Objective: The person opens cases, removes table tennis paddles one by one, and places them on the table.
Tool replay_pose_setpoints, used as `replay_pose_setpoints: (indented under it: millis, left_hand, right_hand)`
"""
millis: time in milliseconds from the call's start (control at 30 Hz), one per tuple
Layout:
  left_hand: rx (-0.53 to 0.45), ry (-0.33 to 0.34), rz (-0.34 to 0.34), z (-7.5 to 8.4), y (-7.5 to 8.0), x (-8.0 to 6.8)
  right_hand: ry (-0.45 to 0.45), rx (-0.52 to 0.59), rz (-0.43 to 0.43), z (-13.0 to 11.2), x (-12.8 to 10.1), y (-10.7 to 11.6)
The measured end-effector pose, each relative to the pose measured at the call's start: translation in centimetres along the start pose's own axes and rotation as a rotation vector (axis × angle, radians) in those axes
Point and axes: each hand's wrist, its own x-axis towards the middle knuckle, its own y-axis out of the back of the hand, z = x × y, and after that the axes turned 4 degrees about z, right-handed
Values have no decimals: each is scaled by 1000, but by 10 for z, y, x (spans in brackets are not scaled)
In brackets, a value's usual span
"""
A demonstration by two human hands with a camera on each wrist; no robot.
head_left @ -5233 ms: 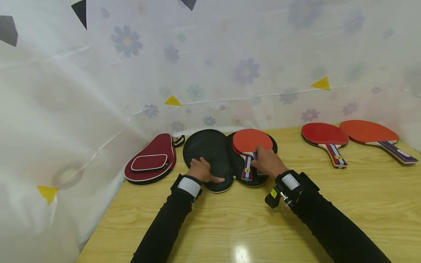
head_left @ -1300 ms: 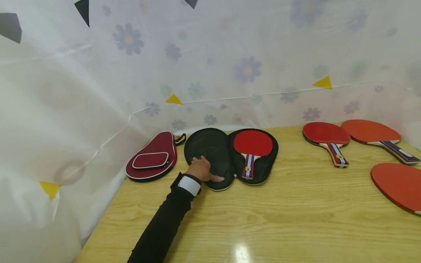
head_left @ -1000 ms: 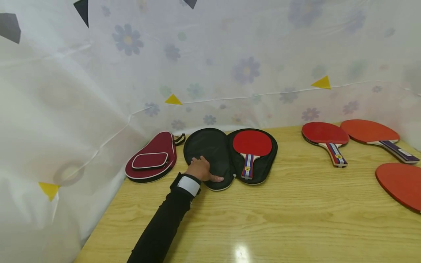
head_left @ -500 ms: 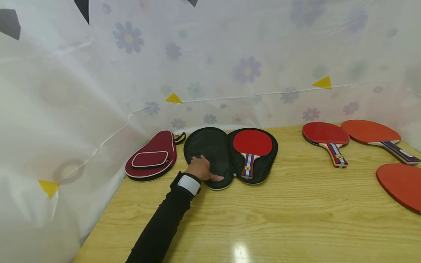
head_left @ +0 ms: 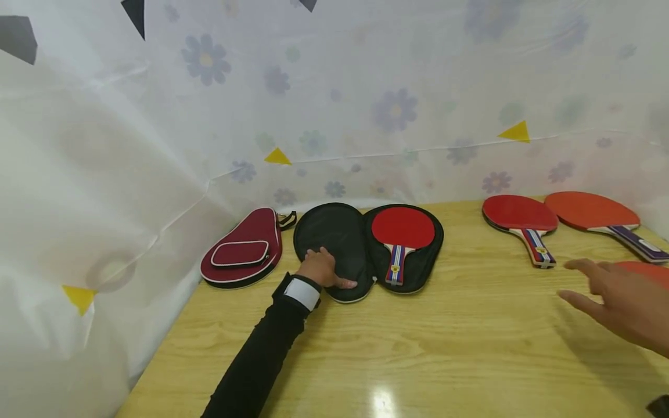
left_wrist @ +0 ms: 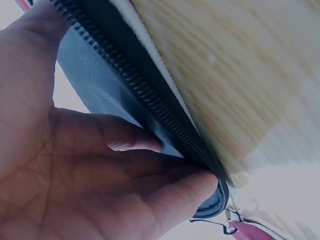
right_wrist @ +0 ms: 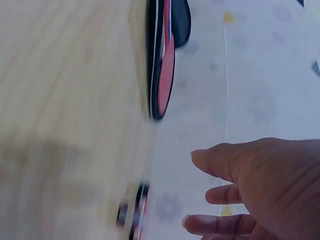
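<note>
My left hand [head_left: 320, 270] rests on the left half of an open black zip paddle case [head_left: 340, 232], thumb spread toward the fold. Its fingers lie against the lining beside the zip [left_wrist: 135, 90] in the left wrist view. In the case's right half lies a red table tennis paddle [head_left: 402, 226], handle toward me. My right hand [head_left: 624, 299] hovers over the table's right side, fingers extended and holding nothing. It partly covers an orange-red paddle [head_left: 648, 271] at the right edge. The right wrist view shows the hand [right_wrist: 260, 185] apart from everything.
A closed maroon paddle case [head_left: 243, 249] with a small pocket and black strap lies left of the black one. At the back right, a red paddle [head_left: 517, 212] and an orange paddle [head_left: 590, 209] lie side by side. A flowered sheet [head_left: 334, 104] hangs behind the table.
The orange-red paddle my right hand gripped over the case now lies at the right. That hand left view and has come back in from the right without it. My left hand stays put.
</note>
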Motion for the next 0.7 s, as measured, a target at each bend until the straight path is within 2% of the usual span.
replay_pose_setpoints:
  millis: [67, 200, 333, 500, 600, 700]
  left_hand:
    - [-1, -3, -6, 1, -1, 0]
    - [-7, -8, -6, 2, -1, 0]
    - [-7, -13, 10, 1, -1, 0]
    - [-3, -12, 16, 0, -1, 0]
    - [-6, -5, 11, 0, -1, -1]
    - [-12, 5, 7, 0, 0, -2]
  right_hand:
    - [38, 17, -106, -29, 22, 3]
    - [151, 113, -85, -74, 57, -14]
    - [195, 171, -80, -111, 85, -33]
    - [161, 286, -107, -150, 112, -59]
    - [93, 349, -130, -172, 125, -73]
    - [0, 366, -165, -190, 136, -83]
